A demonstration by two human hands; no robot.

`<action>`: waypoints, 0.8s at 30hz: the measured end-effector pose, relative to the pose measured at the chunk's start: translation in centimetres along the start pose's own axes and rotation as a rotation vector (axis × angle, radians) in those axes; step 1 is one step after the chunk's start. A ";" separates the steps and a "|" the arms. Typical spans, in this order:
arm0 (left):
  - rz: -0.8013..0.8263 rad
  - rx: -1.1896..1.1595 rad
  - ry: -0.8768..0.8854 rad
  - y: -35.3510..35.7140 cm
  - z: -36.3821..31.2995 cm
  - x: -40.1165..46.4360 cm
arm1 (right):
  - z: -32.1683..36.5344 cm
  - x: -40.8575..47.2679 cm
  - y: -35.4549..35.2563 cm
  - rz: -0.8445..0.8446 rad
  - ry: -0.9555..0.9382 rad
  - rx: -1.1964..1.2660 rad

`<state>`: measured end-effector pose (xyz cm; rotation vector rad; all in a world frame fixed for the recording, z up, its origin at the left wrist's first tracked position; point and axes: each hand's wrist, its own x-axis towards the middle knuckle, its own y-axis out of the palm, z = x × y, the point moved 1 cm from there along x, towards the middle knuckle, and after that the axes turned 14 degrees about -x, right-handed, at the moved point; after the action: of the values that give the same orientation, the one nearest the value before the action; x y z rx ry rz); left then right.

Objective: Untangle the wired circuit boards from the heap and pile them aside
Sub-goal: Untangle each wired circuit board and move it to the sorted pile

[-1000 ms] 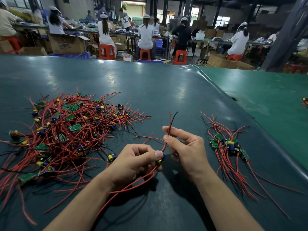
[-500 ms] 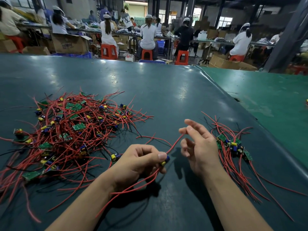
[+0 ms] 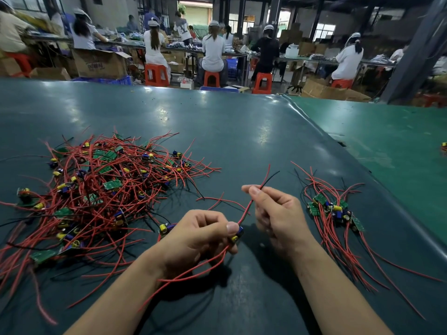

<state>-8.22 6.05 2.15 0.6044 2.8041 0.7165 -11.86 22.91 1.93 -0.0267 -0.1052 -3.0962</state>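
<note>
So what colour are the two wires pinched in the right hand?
One red, one black, held by the right hand; head view.

bare forearms (image 3: 338,286); no sleeves

Head-worn camera looks forward and down, close over the table (image 3: 242,131).

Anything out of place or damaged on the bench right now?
Nothing looks damaged. One stray wired part sits alone at the far right edge on the green mat, away from both the heap and the sorted pile.
</note>
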 end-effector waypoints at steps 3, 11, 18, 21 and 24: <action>0.088 0.000 -0.042 0.0 0.0 -0.4 | 0.2 0.4 -0.3 -0.151 -0.031 0.066; 0.058 -0.229 0.023 -0.2 -0.3 0.0 | -0.2 0.7 -1.2 -0.229 0.029 0.022; -0.094 -0.500 0.190 -0.8 -0.9 0.1 | 0.3 -1.3 1.0 0.273 0.050 -0.152; -0.163 -0.490 0.181 -0.8 -0.6 0.5 | 0.5 -1.7 1.4 0.346 0.010 -0.158; -0.244 -0.394 0.140 -0.6 -0.2 0.7 | 0.4 -1.7 1.7 0.315 0.000 -0.123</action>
<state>-9.13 5.84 1.99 0.1442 2.6738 1.2508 -10.06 21.35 2.40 -0.0425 0.0822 -2.7828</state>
